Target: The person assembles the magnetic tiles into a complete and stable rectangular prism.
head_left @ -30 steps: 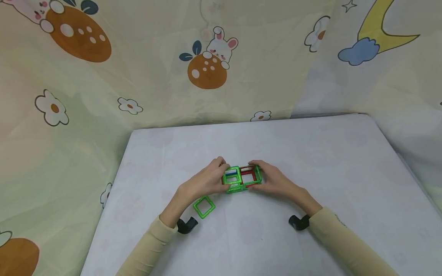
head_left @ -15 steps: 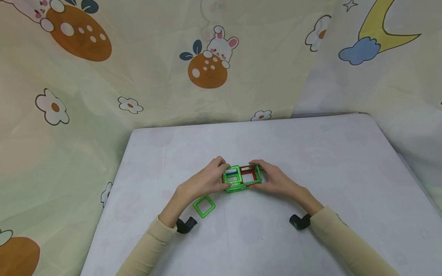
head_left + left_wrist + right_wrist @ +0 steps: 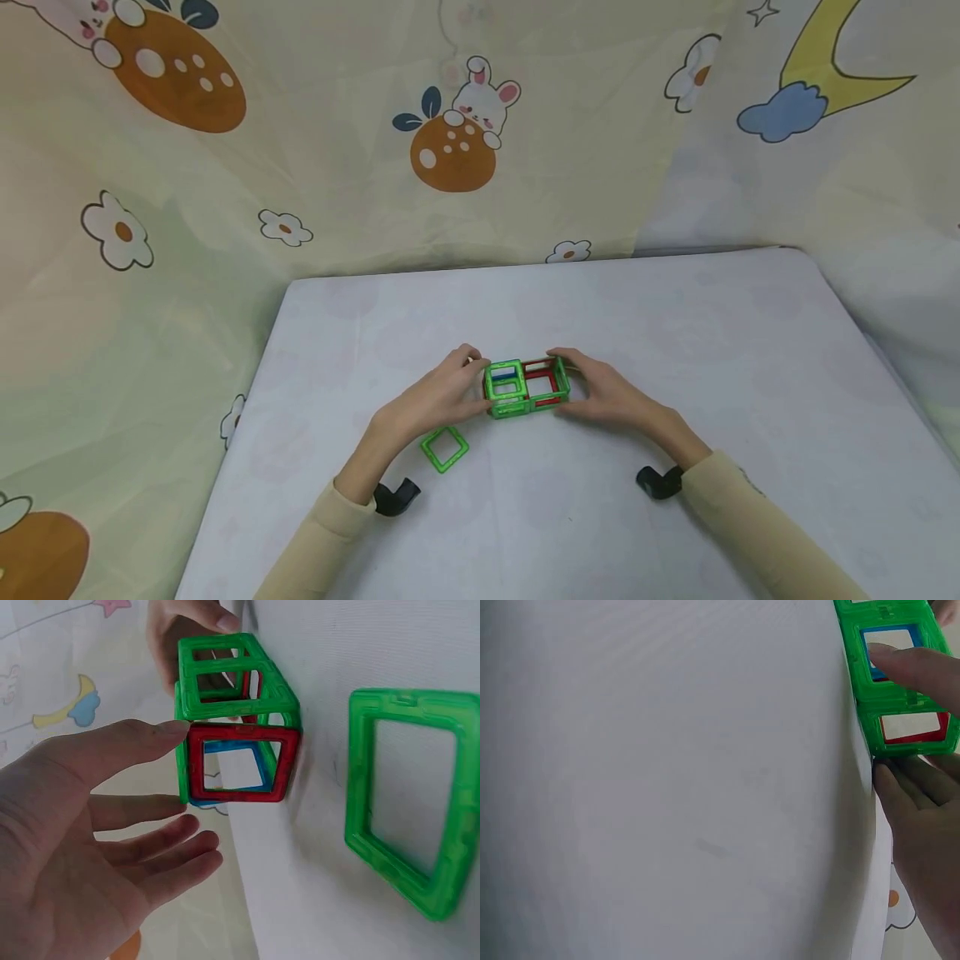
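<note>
A two-section box of magnetic tiles (image 3: 510, 409), with green, red and blue square frames, stands on the table. My left hand (image 3: 431, 400) pinches its left end, thumb at the front corner and index finger at the back; the other fingers hang loosely. My right hand (image 3: 611, 396) holds the right end, thumb in front and fingers behind. In the left wrist view, a red square tile (image 3: 292, 761) forms the end near my left fingers. A loose green square tile (image 3: 360, 780) lies flat below my left hand. Green frames (image 3: 892, 691) fill the side seen from the right wrist.
A white cloth-covered table (image 3: 570, 533) carries the tiles. Behind it hangs a patterned curtain (image 3: 337, 108) with rabbits, flowers and a moon. A black camera mount (image 3: 397, 497) juts from my left wrist, and another black mount (image 3: 658, 482) from my right.
Both hands have drawn slightly outward, the left to the left and the right to the right, so more of the box shows. The box and the loose green tile have hardly moved.
</note>
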Demonstrator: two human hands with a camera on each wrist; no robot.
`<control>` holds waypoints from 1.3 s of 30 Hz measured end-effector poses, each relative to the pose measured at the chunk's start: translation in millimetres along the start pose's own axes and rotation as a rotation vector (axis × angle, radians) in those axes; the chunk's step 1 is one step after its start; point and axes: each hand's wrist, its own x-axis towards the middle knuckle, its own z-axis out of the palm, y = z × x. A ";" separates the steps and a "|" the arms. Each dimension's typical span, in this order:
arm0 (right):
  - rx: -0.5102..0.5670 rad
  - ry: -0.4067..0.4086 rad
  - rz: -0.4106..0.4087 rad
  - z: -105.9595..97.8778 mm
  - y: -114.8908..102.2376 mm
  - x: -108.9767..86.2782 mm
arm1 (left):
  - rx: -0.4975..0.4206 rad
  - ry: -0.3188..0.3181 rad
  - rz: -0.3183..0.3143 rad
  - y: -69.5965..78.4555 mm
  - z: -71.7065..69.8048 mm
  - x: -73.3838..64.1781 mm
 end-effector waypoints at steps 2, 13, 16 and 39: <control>0.003 -0.008 0.001 0.0 0.2 -0.5 | -0.006 -0.002 -0.031 -2.7 0.0 -8.0; 0.009 -0.020 -0.002 0.3 4.7 -2.3 | 0.026 -0.002 -0.190 -10.2 26.7 -51.7; -0.002 -0.019 0.002 0.4 5.4 -3.1 | 0.052 0.001 -0.221 -9.2 34.8 -62.5; -0.002 -0.024 -0.014 -1.0 4.0 -1.3 | 0.264 0.085 -0.217 11.5 54.3 -73.0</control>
